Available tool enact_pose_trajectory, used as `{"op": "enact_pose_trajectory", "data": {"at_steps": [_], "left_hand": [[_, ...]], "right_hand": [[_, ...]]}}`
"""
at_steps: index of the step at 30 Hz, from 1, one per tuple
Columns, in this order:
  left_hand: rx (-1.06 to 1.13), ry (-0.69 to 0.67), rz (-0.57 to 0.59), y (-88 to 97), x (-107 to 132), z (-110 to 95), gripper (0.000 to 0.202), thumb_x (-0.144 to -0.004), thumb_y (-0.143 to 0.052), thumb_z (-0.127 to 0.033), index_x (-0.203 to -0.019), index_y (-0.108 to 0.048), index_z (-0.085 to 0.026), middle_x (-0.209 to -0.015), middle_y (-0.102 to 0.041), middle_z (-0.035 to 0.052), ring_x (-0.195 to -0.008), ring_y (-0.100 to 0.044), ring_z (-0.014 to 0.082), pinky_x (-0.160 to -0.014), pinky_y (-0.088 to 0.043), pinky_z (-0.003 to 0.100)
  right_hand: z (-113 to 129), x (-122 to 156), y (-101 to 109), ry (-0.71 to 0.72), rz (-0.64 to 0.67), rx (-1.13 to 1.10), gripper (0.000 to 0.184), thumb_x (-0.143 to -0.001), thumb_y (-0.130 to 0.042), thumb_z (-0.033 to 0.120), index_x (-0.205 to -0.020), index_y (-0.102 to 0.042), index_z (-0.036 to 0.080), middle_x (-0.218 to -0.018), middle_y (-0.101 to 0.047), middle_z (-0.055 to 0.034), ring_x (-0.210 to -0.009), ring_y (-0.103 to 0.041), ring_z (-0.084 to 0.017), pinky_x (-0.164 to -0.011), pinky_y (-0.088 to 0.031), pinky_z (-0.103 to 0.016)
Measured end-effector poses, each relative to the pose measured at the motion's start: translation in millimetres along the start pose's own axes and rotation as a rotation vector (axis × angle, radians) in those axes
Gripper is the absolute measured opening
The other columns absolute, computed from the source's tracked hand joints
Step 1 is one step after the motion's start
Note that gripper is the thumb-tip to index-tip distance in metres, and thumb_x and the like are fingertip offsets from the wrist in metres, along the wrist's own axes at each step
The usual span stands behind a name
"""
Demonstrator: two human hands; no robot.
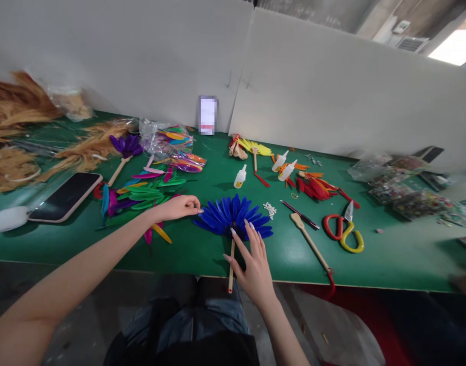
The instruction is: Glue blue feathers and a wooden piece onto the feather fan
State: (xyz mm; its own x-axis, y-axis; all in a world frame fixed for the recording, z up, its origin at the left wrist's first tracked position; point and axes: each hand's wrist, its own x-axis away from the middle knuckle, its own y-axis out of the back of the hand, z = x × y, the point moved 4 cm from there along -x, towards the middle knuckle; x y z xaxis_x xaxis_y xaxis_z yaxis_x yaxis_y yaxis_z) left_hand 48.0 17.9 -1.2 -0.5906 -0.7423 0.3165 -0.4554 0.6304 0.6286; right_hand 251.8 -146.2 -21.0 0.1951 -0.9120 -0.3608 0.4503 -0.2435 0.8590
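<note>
A fan of blue feathers (233, 211) on a thin wooden handle (231, 267) lies at the table's front edge, the handle's end reaching past it. My right hand (251, 259) rests over the fan's lower right part, fingers stretched out, fingertips touching the feathers near their centre. At the fan's left edge, my left hand (181, 207) is closed in a pinch close to the feather tips. Whatever is between those fingertips is too small to make out. Loose green, pink and yellow feathers (156, 190) lie left of and under my left wrist. White beads (270, 210) sit right of the fan.
Red-and-yellow-handled scissors (335, 227), a bare wooden stick (311, 241) and a dark pen-like tool (299, 214) lie to the right. Small glue bottles (240, 177) stand behind the fan. A phone (67, 195) lies left; bead bags (415, 195) are far right.
</note>
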Motion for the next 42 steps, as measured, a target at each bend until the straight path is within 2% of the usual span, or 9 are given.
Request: {"op": "enact_pose_trajectory", "data": {"at_steps": [11, 16, 20, 24, 29, 32, 34, 37, 42], "left_hand": [[0.008, -0.002, -0.04, 3.6, 1.3, -0.3, 0.041, -0.077, -0.052, -0.057, -0.083, -0.057, -0.017, -0.054, -0.04, -0.0053, -0.05, -0.038, 0.0119, -0.051, -0.027, 0.023], [0.025, -0.02, -0.135, 10.7, 2.0, 0.3, 0.037, -0.082, -0.048, -0.051, -0.092, -0.058, -0.017, -0.053, -0.038, -0.0057, -0.046, -0.038, 0.0114, -0.048, -0.026, 0.023], [0.025, -0.035, -0.265, 11.0, 8.9, -7.6, 0.031, -0.085, -0.045, -0.043, -0.096, -0.057, -0.017, -0.054, -0.039, -0.0056, -0.047, -0.038, 0.0116, -0.048, -0.027, 0.022], [0.021, -0.141, -0.474, -5.4, 30.5, -29.3, 0.028, -0.09, -0.043, -0.039, -0.098, -0.058, -0.017, -0.053, -0.038, -0.0061, -0.046, -0.037, 0.0112, -0.048, -0.028, 0.022], [-0.093, -0.344, -0.514, -42.2, 59.4, -55.8, 0.022, -0.094, -0.044, -0.032, -0.105, -0.06, -0.021, -0.074, -0.057, -0.0004, -0.059, -0.05, 0.0109, -0.059, -0.041, 0.022], [-0.148, -0.43, -0.536, -51.5, 71.8, -64.8, 0.02, -0.094, -0.045, -0.025, -0.107, -0.06, -0.021, -0.077, -0.058, 0.0003, -0.066, -0.053, 0.012, -0.065, -0.044, 0.023], [-0.12, -0.444, -0.586, -49.8, 79.2, -68.4, 0.021, -0.094, -0.045, -0.023, -0.109, -0.059, -0.021, -0.073, -0.055, -0.0006, -0.066, -0.053, 0.0121, -0.063, -0.045, 0.023], [-0.03, -0.395, -0.734, -41.8, 91.2, -71.2, 0.021, -0.093, -0.047, -0.023, -0.11, -0.059, -0.023, -0.071, -0.054, -0.0014, -0.066, -0.053, 0.0123, -0.063, -0.046, 0.023], [0.24, -0.316, -0.964, -38.4, 111.2, -73.8, 0.021, -0.092, -0.049, -0.022, -0.111, -0.058, -0.025, -0.081, -0.056, -0.0008, -0.069, -0.055, 0.0115, -0.065, -0.047, 0.024]], "right_hand": [[-0.5, 0.2, 0.7, -0.003, 0.009, 0.012, 0.052, -0.091, -0.051, 0.032, -0.14, -0.039, 0.02, -0.155, -0.017, -0.0126, -0.143, -0.014, -0.031, -0.111, -0.026, -0.054], [-0.6, 0.0, 0.3, -0.001, 0.002, 0.007, 0.052, -0.091, -0.051, 0.033, -0.14, -0.04, 0.02, -0.155, -0.018, -0.0127, -0.142, -0.014, -0.031, -0.11, -0.027, -0.055], [-0.4, -0.7, 0.9, -0.007, 0.009, -0.001, 0.053, -0.091, -0.052, 0.033, -0.14, -0.039, 0.022, -0.156, -0.015, -0.011, -0.142, -0.014, -0.031, -0.11, -0.027, -0.055], [0.6, -1.2, 2.2, -0.01, 0.014, -0.004, 0.054, -0.091, -0.051, 0.033, -0.142, -0.036, 0.023, -0.156, -0.014, -0.0097, -0.143, -0.014, -0.03, -0.111, -0.026, -0.055], [0.3, -1.0, 1.3, -0.005, 0.007, -0.016, 0.056, -0.091, -0.05, 0.033, -0.144, -0.033, 0.024, -0.156, -0.016, -0.0105, -0.142, -0.015, -0.03, -0.11, -0.027, -0.056], [-0.7, -0.8, 1.9, 0.0, -0.005, -0.056, 0.056, -0.091, -0.052, 0.032, -0.143, -0.033, 0.026, -0.155, -0.018, -0.0101, -0.142, -0.016, -0.03, -0.109, -0.026, -0.057], [-0.3, -1.7, 6.1, -0.008, -0.017, -0.11, 0.056, -0.09, -0.053, 0.031, -0.143, -0.033, 0.027, -0.155, -0.02, -0.0094, -0.142, -0.016, -0.031, -0.11, -0.023, -0.059], [4.0, -8.5, 20.3, -0.06, -0.059, -0.299, 0.055, -0.091, -0.051, 0.029, -0.143, -0.033, 0.029, -0.154, -0.022, -0.0075, -0.142, -0.017, -0.029, -0.112, -0.022, -0.057], [23.0, -39.3, 47.0, -0.156, -0.149, -0.91, 0.04, -0.095, -0.044, 0.033, -0.135, -0.046, 0.03, -0.148, -0.038, -0.0035, -0.138, -0.03, -0.023, -0.112, -0.029, -0.047]]}}
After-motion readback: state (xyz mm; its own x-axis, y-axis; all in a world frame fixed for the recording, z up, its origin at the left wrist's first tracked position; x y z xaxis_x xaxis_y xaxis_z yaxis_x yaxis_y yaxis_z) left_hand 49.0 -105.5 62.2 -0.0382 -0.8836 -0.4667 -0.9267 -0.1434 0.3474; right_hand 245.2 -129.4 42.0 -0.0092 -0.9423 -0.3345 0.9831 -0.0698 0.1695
